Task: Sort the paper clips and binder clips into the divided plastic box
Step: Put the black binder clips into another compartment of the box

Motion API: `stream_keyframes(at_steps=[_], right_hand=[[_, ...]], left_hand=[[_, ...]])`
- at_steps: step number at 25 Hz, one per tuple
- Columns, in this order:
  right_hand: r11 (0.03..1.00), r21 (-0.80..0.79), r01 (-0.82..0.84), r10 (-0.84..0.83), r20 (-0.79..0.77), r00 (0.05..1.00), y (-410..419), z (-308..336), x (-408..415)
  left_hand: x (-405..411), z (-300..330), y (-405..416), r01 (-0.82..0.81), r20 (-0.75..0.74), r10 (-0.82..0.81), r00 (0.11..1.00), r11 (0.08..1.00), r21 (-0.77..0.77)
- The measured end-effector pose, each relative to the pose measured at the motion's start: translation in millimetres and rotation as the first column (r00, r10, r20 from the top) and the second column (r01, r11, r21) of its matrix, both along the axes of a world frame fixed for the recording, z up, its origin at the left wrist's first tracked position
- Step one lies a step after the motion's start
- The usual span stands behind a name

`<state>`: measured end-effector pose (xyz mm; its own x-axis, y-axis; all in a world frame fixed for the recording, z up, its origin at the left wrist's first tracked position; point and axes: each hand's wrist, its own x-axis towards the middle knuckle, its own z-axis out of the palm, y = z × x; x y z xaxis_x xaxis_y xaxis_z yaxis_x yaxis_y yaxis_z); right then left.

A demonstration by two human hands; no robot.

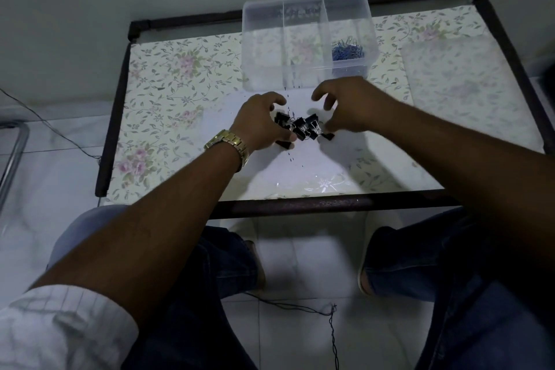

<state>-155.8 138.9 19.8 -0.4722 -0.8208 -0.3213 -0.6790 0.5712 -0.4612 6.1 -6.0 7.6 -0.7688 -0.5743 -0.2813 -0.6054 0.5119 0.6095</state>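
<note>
On the white sheet [303, 165] before the divided plastic box [309, 39], black binder clips [303, 128] are lying bunched. Both hands are cupping the heap: left hand [261, 123] and right hand [351, 108] are curling fingers around clips. Blue paper clips [347, 49] are sitting in the box's right compartment.

Single head view, looking forward-down, close above table [168, 75]
</note>
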Motion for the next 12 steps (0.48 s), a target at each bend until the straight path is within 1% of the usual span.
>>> stream_keyframes(at_steps=[3,4,7,9,12], right_hand=[[1.0,-0.008,0.029,-0.029,-0.031,0.999,13,7,-8],[1.0,0.005,0.006,-0.005,-0.025,1.0,17,1,-4],[0.986,0.046,-0.159,0.16,-0.034,0.986,9,-24,13],[0.969,0.046,-0.241,0.244,-0.093,0.965,-2,-34,16],[0.966,-0.007,-0.26,0.255,-0.162,0.953,-15,-44,13]], left_hand=[[13,14,-10,0.015,0.016,-0.013,1.0,0.996,-0.092],[19,14,-11,0.028,0.049,-0.022,0.999,0.993,-0.111],[23,8,-8,0.098,0.166,-0.068,0.984,0.979,-0.181],[13,2,-2,0.151,0.181,-0.11,0.977,0.962,-0.227],[-6,-9,6,0.216,0.176,-0.175,0.969,0.944,-0.25]])
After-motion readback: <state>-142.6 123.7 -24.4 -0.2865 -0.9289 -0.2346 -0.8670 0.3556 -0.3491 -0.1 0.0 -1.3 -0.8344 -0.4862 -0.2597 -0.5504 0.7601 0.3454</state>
